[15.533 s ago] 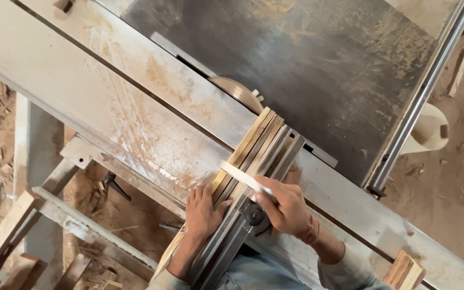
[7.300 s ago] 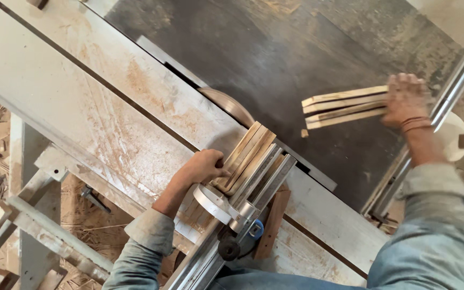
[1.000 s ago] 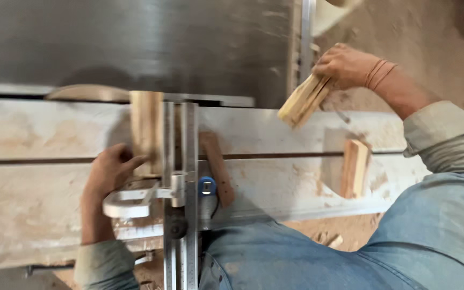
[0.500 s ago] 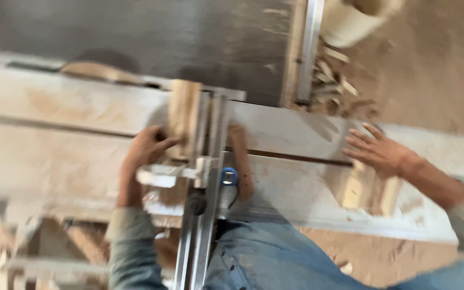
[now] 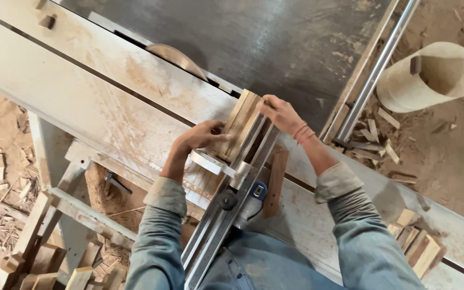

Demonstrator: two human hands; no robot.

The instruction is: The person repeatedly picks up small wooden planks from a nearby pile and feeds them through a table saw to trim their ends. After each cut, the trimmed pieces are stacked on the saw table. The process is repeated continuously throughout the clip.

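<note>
Wood: a bundle of slats [image 5: 241, 124] stood on edge and stacked side by side, sitting on the pale sliding part of the counter [image 5: 76, 102].
Long axis: slats run diagonal in the head view, from lower left up toward upper right, same line as the metal fence [image 5: 226, 209] they're pressed against.
Blade: the saw blade [image 5: 177, 56] pokes up out of its slot up and to the left of the bundle's far end, near it but not touching.
Left hand: left hand [image 5: 198, 138] is curled onto the bundle's left face, fingers clamped against the outer slat, right by the fence's cross stop.
Right hand: right hand [image 5: 280, 111] has its fingertips wrapped over the far right end of the bundle, gripping it, not splayed.
Which is nearer: both are on the wood; the right one sits further along the axis, closer to the dark steel top.
Extras: loose brown slat [image 5: 275, 181] lies right of the fence, a pile of offcuts [image 5: 415, 243] further right, a tan bucket [image 5: 430, 75] on the sawdust floor.
</note>
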